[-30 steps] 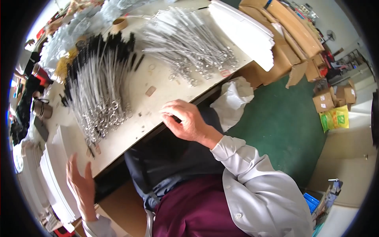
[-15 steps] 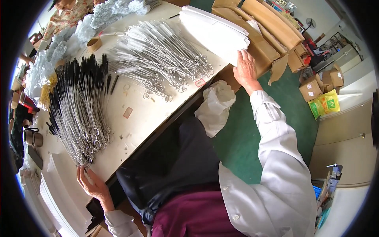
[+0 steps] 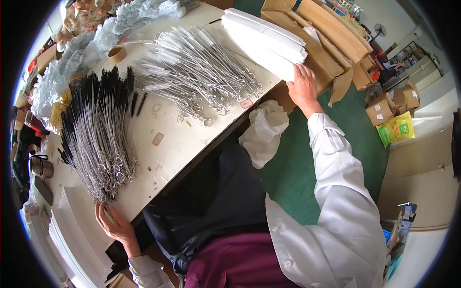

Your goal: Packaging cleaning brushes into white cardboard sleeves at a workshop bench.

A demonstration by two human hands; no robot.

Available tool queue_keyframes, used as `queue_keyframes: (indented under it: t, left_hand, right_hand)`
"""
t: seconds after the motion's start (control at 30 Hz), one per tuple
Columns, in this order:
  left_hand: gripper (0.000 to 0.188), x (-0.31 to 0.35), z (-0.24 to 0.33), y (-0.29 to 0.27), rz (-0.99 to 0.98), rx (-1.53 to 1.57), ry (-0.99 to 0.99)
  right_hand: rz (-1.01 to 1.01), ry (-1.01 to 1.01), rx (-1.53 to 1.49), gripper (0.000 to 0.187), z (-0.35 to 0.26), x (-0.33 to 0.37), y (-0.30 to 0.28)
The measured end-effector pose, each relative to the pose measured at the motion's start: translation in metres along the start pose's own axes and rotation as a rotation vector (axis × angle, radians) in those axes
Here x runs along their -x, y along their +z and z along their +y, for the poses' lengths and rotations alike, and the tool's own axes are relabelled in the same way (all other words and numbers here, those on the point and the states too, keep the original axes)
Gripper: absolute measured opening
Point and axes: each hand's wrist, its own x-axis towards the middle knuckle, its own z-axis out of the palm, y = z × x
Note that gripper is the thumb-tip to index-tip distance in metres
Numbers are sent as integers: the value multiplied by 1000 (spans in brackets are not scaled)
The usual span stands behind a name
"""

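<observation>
My left hand (image 3: 117, 226) is at the near-left edge of the table, fingers stretched and slightly apart. Its fingertips touch or nearly touch the ring ends of a pile of black-bristled wire brushes (image 3: 100, 137). At the far right, my right hand (image 3: 303, 90) rests its extended fingers on the near end of a stack of long white strips or sleeves (image 3: 261, 41); the tips are partly hidden against it. Between the hands lies a second pile of looped wire brushes with white bristles (image 3: 197, 69).
Behind the stack stand open cardboard boxes (image 3: 314, 50). A white plastic bag (image 3: 264, 132) hangs below the table edge. A roll of tape (image 3: 116, 54) and bundled pale brushes (image 3: 103, 41) lie at the back. Long white panels (image 3: 79, 235) and a metal flask (image 3: 41, 166) are at the left.
The view has shifted slightly. The white stack's upper face now shows more separate strips beside my right hand. My left hand has hardly moved.
</observation>
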Motion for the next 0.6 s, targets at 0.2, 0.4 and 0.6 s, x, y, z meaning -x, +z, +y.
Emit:
queue_keyframes:
  t: [0.2, 0.4, 0.6]
  left_hand:
    - [28, 0, 3, 1, 24, 10, 21]
    - [28, 3, 3, 2, 32, 23, 0]
    - [30, 0, 17, -9, 72, 133, 79]
  right_hand:
    - [19, -10, 79, 59, -1, -2, 0]
    - [103, 89, -1, 56, 12, -5, -24]
    - [227, -26, -503, 60, -60, 1, -77]
